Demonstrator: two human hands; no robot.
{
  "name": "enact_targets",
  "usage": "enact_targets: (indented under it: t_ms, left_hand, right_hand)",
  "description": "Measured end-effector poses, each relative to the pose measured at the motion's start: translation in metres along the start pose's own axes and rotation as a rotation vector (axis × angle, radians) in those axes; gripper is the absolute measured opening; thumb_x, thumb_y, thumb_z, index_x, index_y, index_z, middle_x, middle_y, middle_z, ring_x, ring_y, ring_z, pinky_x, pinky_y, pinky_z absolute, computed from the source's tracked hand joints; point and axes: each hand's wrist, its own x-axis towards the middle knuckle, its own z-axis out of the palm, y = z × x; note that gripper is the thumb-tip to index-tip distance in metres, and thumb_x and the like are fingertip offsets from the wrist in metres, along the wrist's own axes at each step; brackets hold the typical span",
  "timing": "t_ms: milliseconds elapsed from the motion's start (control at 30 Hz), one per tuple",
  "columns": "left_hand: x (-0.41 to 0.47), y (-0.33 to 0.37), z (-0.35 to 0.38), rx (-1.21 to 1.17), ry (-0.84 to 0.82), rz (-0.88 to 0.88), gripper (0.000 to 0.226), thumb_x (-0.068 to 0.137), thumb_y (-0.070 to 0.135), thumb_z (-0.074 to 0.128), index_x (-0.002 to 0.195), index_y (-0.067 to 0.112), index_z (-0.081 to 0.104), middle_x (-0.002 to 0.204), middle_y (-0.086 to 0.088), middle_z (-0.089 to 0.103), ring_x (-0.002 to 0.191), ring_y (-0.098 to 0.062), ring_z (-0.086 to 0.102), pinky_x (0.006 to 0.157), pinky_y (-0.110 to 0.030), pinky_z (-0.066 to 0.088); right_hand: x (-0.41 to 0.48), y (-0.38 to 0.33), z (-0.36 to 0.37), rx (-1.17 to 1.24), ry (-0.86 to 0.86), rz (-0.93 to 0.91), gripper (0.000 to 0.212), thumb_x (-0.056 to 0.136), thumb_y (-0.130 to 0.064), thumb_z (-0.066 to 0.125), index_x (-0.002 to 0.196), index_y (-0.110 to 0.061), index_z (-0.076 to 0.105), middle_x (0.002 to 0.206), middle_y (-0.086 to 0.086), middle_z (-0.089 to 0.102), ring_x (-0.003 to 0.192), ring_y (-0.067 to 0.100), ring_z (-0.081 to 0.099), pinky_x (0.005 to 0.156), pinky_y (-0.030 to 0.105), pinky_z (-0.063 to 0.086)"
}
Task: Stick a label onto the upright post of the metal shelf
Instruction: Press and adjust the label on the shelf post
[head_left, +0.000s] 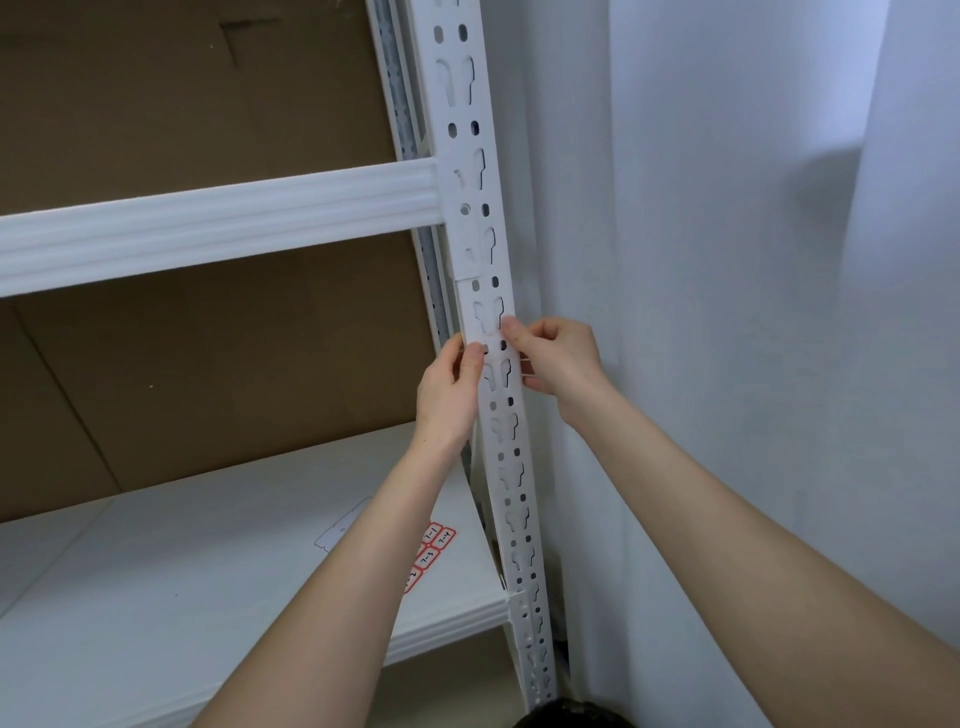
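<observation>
The label (491, 345) was a small white strip, so close in colour to the white upright post (470, 171) that its edges were hard to pick out. No print could be made out on it. It lay across the post's front face, over the punched slots, just below the cross beam (218, 221) joint. The left hand (448, 387) pinched its left end at the post's left edge, and the right hand (560, 359) pinched its right end at the opposite edge, fingers curled. The two hands sat close together with only the post's width between them. Lower down, a sheet of red-bordered labels (431, 552) lay on the white shelf board (182, 597) near the post, with brown cardboard (208, 353) behind.
</observation>
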Motion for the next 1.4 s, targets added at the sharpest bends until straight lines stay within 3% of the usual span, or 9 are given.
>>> enact_targets:
  t_ms: [100,200,333,500,633,867,1133,1300,1400]
  left_hand:
    - [-0.001,-0.001,0.001,-0.001,0.002,-0.003,0.025,0.101,0.027,0.038,0.118,0.022,0.056,0.104,0.006,0.066,0.096,-0.009,0.063,0.08,-0.025,0.051]
    - [0.001,-0.001,-0.002,-0.015,-0.035,-0.039,0.022,0.098,0.038,0.04,0.104,0.028,0.059,0.106,0.002,0.068,0.101,-0.017,0.064,0.091,-0.043,0.052]
    - [0.009,0.01,0.0,0.055,-0.005,-0.144,0.064,0.07,0.073,0.039,0.095,0.019,0.061,0.1,-0.006,0.07,0.096,-0.025,0.066,0.089,-0.052,0.052]
    - [0.009,0.01,0.003,0.125,0.022,-0.089,0.033,0.092,0.047,0.045,0.096,0.017,0.059,0.1,-0.006,0.069,0.094,-0.025,0.066,0.087,-0.052,0.053]
    - [0.001,0.005,-0.001,0.057,-0.014,-0.016,0.021,0.096,0.022,0.05,0.116,0.02,0.057,0.116,0.0,0.066,0.102,-0.012,0.063,0.087,-0.033,0.054]
    - [-0.008,-0.004,-0.008,-0.014,-0.135,0.018,0.045,0.09,0.002,0.055,0.123,0.032,0.051,0.116,0.017,0.062,0.113,-0.002,0.057,0.09,-0.022,0.051]
    - [-0.007,-0.01,-0.007,0.049,-0.101,-0.002,0.046,0.089,0.005,0.059,0.129,0.026,0.049,0.123,0.013,0.059,0.119,-0.006,0.053,0.098,-0.037,0.049]
    - [-0.007,-0.007,-0.008,0.046,-0.092,-0.018,0.047,0.089,0.005,0.059,0.129,0.026,0.05,0.114,0.013,0.06,0.112,-0.005,0.056,0.097,-0.035,0.05]
    - [-0.007,-0.007,-0.008,0.047,-0.092,-0.026,0.047,0.089,0.005,0.059,0.129,0.027,0.049,0.117,0.01,0.061,0.114,-0.007,0.056,0.097,-0.036,0.05]
  right_hand:
    - [-0.004,0.002,-0.008,0.095,-0.049,0.043,0.023,0.091,-0.023,0.06,0.07,-0.014,0.058,0.085,0.006,0.071,0.085,0.023,0.07,0.072,0.031,0.057]
    - [-0.007,0.003,-0.013,0.138,-0.102,0.084,0.021,0.092,-0.032,0.058,0.079,-0.017,0.064,0.086,0.0,0.072,0.083,0.015,0.069,0.076,0.03,0.055]
    - [-0.002,-0.002,-0.006,0.089,-0.062,0.056,0.037,0.081,-0.047,0.067,0.083,-0.011,0.064,0.087,0.004,0.074,0.082,0.017,0.071,0.073,0.031,0.057]
    - [-0.001,0.008,-0.006,0.113,-0.061,0.037,0.017,0.087,-0.025,0.066,0.074,-0.015,0.061,0.093,0.007,0.072,0.086,0.021,0.07,0.068,0.027,0.056]
    - [-0.006,0.018,-0.011,0.124,-0.081,0.045,0.005,0.089,-0.008,0.061,0.09,-0.009,0.065,0.1,0.011,0.07,0.089,0.023,0.068,0.073,0.027,0.057]
    - [-0.011,0.015,-0.004,-0.285,0.022,-0.014,0.037,0.068,-0.052,0.075,0.084,-0.022,0.062,0.083,-0.008,0.066,0.079,0.013,0.064,0.072,0.032,0.052]
    - [-0.006,0.012,-0.012,-0.49,0.011,-0.104,0.025,0.079,-0.049,0.064,0.081,-0.025,0.068,0.084,-0.008,0.071,0.083,0.017,0.067,0.08,0.038,0.054]
    - [-0.011,-0.011,0.0,-0.61,0.089,-0.138,0.044,0.069,-0.064,0.067,0.084,-0.024,0.059,0.082,-0.008,0.064,0.077,0.017,0.061,0.067,0.031,0.048]
    - [-0.006,-0.012,0.0,-0.572,0.094,-0.148,0.034,0.071,-0.055,0.069,0.076,-0.023,0.058,0.077,-0.008,0.064,0.076,0.017,0.063,0.067,0.032,0.048]
